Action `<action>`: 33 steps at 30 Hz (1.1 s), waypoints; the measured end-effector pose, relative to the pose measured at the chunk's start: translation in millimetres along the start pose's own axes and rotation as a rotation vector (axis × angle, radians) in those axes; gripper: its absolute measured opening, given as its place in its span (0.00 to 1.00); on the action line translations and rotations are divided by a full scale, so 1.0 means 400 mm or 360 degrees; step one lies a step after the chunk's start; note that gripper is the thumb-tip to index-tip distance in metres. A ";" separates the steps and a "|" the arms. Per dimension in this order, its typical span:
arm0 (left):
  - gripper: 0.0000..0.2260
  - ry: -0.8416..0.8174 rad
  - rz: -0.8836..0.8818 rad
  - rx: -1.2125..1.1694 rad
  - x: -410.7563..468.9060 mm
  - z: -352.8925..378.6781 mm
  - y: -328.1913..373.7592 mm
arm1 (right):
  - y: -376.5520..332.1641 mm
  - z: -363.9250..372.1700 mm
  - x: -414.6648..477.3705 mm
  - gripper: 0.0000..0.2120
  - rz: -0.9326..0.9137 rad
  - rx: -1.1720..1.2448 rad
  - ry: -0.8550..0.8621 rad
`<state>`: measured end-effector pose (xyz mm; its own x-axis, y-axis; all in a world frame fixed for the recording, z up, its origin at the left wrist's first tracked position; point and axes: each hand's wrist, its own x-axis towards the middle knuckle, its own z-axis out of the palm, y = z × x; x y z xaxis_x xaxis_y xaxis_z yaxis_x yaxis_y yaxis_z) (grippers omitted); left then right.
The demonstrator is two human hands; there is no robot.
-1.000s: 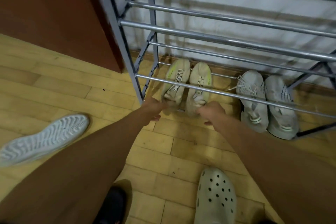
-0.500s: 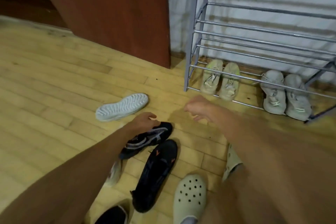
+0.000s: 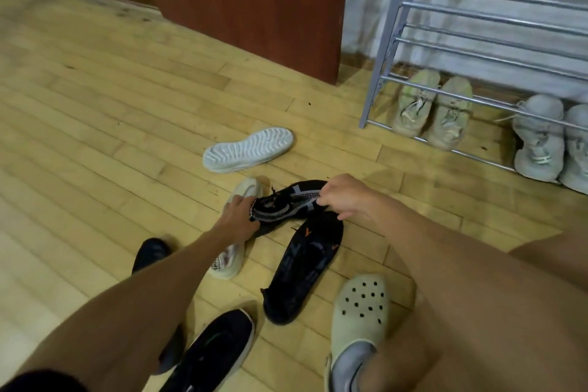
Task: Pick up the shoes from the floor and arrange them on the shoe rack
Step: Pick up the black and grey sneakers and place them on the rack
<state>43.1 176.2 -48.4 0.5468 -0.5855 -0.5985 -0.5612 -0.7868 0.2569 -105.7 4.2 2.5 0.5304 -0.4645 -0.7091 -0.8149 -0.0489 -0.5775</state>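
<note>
While both my hands close on the black knit shoe (image 3: 288,202) at mid-frame, my left hand (image 3: 237,219) grips its heel end and my right hand (image 3: 345,197) pinches its toe end. Its black mate (image 3: 305,267) lies just below on the floor. At right, the shoe rack (image 3: 477,41) holds two pale pairs on its lowest rails.

- Both forearms bare, no sleeves in view.
- Left hand (image 3: 237,212) and right hand (image 3: 345,197) bare, without gloves.
- Pale green perforated clog (image 3: 361,312) over a grey sock (image 3: 351,366) on one foot.
</note>
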 end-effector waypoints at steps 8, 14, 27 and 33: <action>0.16 -0.0208 -0.0121 0.0349 0.181 0.023 0.012 | 0.006 -0.041 0.103 0.19 -0.0051 0.0025 0.0058; 0.28 -0.0279 -0.0202 0.0627 0.217 0.029 0.038 | 0.052 -0.054 0.128 0.14 0.0015 0.0041 -0.0003; 0.09 -0.0399 -0.0248 -0.0621 -0.014 -0.050 0.108 | -0.003 -0.074 -0.091 0.15 -0.0094 0.0007 0.0065; 0.14 -0.0262 0.0139 -0.1142 -0.174 -0.192 0.283 | -0.023 -0.148 -0.273 0.21 -0.0137 -0.0035 0.0301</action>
<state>-10.8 112.9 80.7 0.3868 -0.6592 -0.6449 -0.0234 -0.7061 0.7077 -169.9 2.9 109.5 0.5468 -0.6155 -0.5676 -0.7744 -0.1141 -0.6223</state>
